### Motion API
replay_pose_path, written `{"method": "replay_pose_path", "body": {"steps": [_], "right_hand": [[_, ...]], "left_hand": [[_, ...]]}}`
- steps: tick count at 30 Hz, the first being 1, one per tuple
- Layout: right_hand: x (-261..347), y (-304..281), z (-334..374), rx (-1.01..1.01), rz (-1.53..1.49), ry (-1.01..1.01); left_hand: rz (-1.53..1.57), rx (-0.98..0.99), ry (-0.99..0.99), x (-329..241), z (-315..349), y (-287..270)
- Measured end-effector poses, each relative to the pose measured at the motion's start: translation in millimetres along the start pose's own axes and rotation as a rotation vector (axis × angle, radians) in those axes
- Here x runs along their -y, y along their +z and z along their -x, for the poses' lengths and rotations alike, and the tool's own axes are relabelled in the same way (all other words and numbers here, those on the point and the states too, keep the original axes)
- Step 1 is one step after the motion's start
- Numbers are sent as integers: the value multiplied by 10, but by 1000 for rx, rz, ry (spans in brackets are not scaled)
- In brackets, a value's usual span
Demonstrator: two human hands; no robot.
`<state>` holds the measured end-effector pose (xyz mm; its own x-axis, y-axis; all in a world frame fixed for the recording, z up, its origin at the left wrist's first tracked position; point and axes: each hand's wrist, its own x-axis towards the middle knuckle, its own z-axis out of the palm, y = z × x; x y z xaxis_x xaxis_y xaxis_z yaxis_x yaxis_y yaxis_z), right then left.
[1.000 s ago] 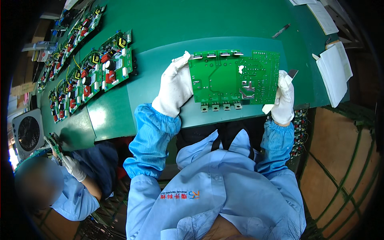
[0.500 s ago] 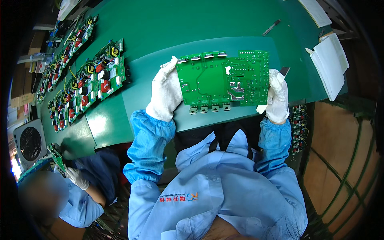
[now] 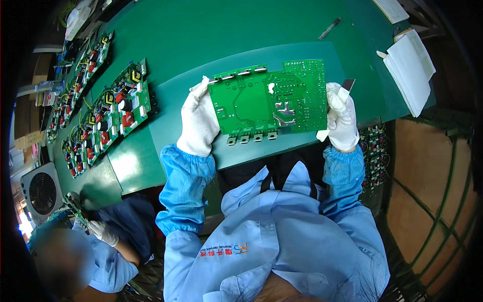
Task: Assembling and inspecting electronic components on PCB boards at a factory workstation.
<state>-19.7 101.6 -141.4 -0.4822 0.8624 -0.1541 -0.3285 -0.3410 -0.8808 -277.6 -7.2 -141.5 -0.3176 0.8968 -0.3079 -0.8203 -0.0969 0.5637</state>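
Note:
A green circuit board [image 3: 241, 103] is held up over the near part of the table, its soldered underside facing me. Metal-tabbed components stick out along its upper and lower edges. My left hand [image 3: 199, 121], in a white glove, grips the board's left edge. On the opposite edge, my right hand [image 3: 342, 118], gloved too, is closed around the board. A flat white strip with a dark end [image 3: 348, 85] also sits in the right hand, and a white tip shows below the fingers. The board hides some fingertips.
Rows of populated circuit boards [image 3: 108, 113] stand on the green table [image 3: 201, 35] at left. A pen [image 3: 329, 28] and white papers [image 3: 410, 73] lie at the far right. A fan [image 3: 43, 189] and a co-worker's gloved hand [image 3: 103, 232] holding a board are at lower left.
The board and both hands appear slightly further left in the picture; the table and other things have shifted too. My grip looks the same. The co-worker's hand has moved a little.

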Motion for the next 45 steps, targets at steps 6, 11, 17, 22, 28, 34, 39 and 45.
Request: {"method": "replay_pose_path", "body": {"steps": [6,11,17,22,28,34,39,45], "right_hand": [[-3,-72,-23,47,11,32],[2,-76,-4,4,25,25],[4,-105,-2,-4,70,20],[35,-61,-1,-26,105,1],[29,-101,-15,22,93,-19],[66,-103,-25,-20,134,6],[76,-110,-40,53,67,3],[71,-131,-56,76,30,-7]], "left_hand": [[-20,-39,3,24,-27,-98],[-29,-33,10,41,15,-1],[-39,-32,39,58,-3,18],[-27,-8,6,44,-10,44],[-39,-18,7,57,-26,53],[-53,-5,-26,63,-46,76],[-43,-38,14,77,-73,43],[-43,-48,8,84,-58,100]]}}
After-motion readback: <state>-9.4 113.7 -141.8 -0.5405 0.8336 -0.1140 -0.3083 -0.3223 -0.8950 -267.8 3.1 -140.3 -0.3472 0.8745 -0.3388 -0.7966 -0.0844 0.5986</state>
